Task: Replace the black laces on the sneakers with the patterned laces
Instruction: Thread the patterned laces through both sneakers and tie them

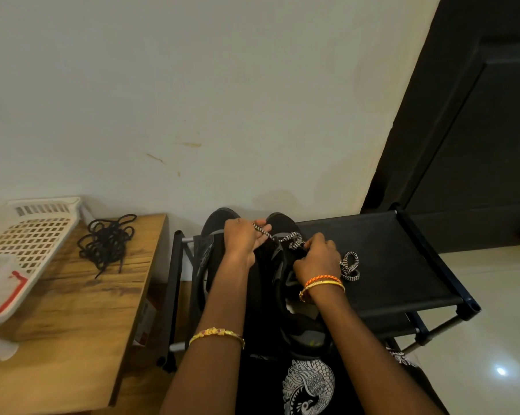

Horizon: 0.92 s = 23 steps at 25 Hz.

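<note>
I see two black sneakers (285, 265) on the rack (402, 265). My left hand (243, 239) pinches the patterned lace (293, 239) over them; my right hand (317, 259) grips it lower, its loose end looped on the rack. Left of the rack, black laces (107, 242) lie piled on the table (73, 310) beside a basket (28, 235).

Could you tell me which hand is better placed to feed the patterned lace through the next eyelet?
Probably the right hand: it pinches the lace down at the sneaker, while the left hand holds the other end up taut.
</note>
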### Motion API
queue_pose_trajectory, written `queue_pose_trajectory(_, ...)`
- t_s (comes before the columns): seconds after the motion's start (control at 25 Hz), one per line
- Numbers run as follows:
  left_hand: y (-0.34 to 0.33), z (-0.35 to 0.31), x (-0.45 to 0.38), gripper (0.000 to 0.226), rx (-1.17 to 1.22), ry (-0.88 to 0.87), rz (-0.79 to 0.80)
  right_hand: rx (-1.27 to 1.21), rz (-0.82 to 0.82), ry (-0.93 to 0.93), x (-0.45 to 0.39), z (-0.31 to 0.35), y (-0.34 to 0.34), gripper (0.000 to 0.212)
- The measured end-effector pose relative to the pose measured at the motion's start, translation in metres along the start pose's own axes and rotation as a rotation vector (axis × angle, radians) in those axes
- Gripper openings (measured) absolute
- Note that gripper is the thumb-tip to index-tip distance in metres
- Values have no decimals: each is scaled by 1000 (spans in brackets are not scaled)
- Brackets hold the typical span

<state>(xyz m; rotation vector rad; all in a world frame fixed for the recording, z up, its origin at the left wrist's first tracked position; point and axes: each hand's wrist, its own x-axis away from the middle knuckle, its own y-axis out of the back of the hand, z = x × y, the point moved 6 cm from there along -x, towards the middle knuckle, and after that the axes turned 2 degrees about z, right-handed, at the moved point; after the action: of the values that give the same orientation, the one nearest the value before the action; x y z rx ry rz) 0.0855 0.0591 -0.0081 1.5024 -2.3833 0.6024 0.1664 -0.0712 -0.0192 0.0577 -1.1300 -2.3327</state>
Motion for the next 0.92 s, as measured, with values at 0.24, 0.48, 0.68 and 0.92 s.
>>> queue_pose_trajectory(0.24,39,-116,24,21,252,-285,-95,117,-51,-64,-1,4,6,58)
queue_pose_trajectory(0.48,80,-120,25,18,-464,-422,-366,28,-45,-22,-10,12,13,53)
queue_pose_trajectory(0.68,-16,-37,18,32,-1444,-577,-32,-17,19,24,-7,-4,6,42)
queue_pose_trajectory(0.92,-33,-11,2,22,-1602,-534,-26,45,5,58,-10,-6,5,47)
